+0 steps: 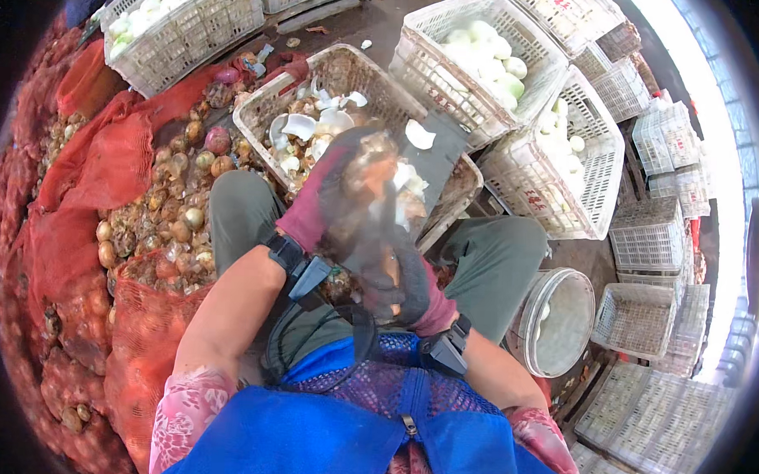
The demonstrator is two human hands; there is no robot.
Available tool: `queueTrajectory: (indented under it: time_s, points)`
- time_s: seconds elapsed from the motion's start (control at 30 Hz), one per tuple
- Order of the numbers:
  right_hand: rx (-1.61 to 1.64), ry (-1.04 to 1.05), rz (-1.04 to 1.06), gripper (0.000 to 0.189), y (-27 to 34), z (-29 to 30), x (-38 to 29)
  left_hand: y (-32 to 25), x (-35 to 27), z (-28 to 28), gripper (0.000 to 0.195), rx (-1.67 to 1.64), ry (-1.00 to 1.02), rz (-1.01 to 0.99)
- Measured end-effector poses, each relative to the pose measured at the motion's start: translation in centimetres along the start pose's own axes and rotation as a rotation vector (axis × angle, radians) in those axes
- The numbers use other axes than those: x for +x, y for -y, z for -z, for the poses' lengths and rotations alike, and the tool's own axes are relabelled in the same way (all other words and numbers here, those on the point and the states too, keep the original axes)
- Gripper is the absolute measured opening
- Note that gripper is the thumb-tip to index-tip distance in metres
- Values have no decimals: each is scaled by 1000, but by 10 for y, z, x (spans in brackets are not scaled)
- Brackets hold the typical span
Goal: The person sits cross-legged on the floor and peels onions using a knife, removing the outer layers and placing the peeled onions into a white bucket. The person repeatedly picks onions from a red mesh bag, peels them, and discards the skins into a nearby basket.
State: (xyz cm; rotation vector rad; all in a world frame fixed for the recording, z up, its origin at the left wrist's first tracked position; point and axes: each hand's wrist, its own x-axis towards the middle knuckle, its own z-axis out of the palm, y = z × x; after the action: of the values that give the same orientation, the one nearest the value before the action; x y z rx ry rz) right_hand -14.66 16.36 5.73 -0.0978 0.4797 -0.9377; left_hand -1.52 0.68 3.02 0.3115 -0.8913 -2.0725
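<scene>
Both hands wear gloves with dark palms and maroon cuffs, and both are blurred. My left hand (350,179) is curled about a brownish thing, seemingly an onion, over the near side of a dirty plastic crate (265,107). Close below and to the right, my right hand (400,281) is bent; whether it holds a tool cannot be told. White onion pieces and brown skins (302,126) lie in the crate. A grey board (442,151) rests across its right part with a white onion piece (419,135) on it.
Peeled onions (486,56) fill a white crate (418,25) ahead; another crate (611,157) of them stands right of it. Unpeeled onions (179,230) and red mesh sacks (100,164) lie at left. A white bucket (527,317) stands by the right knee, with stacked crates (646,227) beyond.
</scene>
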Motion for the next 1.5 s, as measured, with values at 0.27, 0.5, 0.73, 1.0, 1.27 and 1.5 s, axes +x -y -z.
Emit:
queueTrajectory:
  time_s: [0.27,0.5,0.73,1.0,1.27,1.5]
  points:
    - [90,-107,137,53,-2,-40,22,6,15,-4,47,476,-196,-142]
    - [-32,-465,426,33,36,-29,-9,9,10,27,48,-312,-334,207]
    - [-517,-745,287,37,29,34,-26,16,7,29,43,-68,-435,236]
    - [-646,-850,359,40,-5,79,-5,6,6,34,44,-181,-520,141]
    - [-2326,-575,221,40,79,87,125,-5,12,23,40,-161,-487,51]
    - [-1661,-836,673,42,77,37,96,-21,1,39,46,-257,-597,-173]
